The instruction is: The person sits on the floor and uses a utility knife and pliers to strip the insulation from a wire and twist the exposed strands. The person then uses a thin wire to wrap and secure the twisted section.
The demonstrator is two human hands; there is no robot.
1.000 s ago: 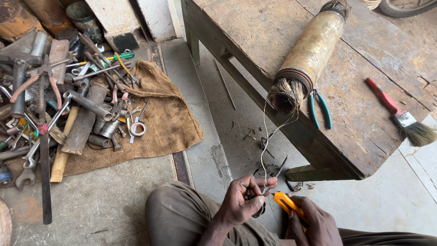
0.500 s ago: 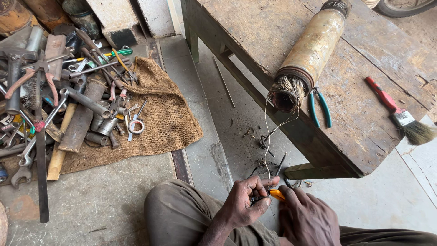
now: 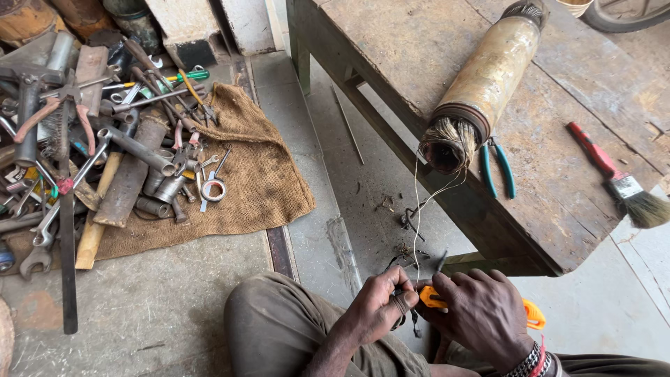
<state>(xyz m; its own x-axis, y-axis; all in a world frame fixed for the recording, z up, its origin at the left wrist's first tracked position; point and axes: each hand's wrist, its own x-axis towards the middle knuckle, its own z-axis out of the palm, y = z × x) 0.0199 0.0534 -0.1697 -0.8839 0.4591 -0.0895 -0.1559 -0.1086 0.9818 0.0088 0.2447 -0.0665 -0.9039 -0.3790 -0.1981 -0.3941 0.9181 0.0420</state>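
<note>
1. The wooden bench (image 3: 433, 49) fills the upper right, worn and bare along its near edge.
2. Left of the bench, a burlap sack (image 3: 258, 181) lies on the floor with a heap of tools (image 3: 105, 139) piled over it.
3. On the bench lies a long yellowed cylinder (image 3: 488, 73), its frayed wire end hanging over the bench's near edge.
4. Just right of it on the bench, green-handled pliers (image 3: 497, 167); further right, a red-handled paintbrush (image 3: 614, 178).
5. Below the bench's edge, the right hand (image 3: 485, 318) is clenched around an orange-handled cutter (image 3: 534, 314).
6. Beside it, the left hand (image 3: 380, 304) pinches thin wires (image 3: 417, 230) that run up to the cylinder.
</note>
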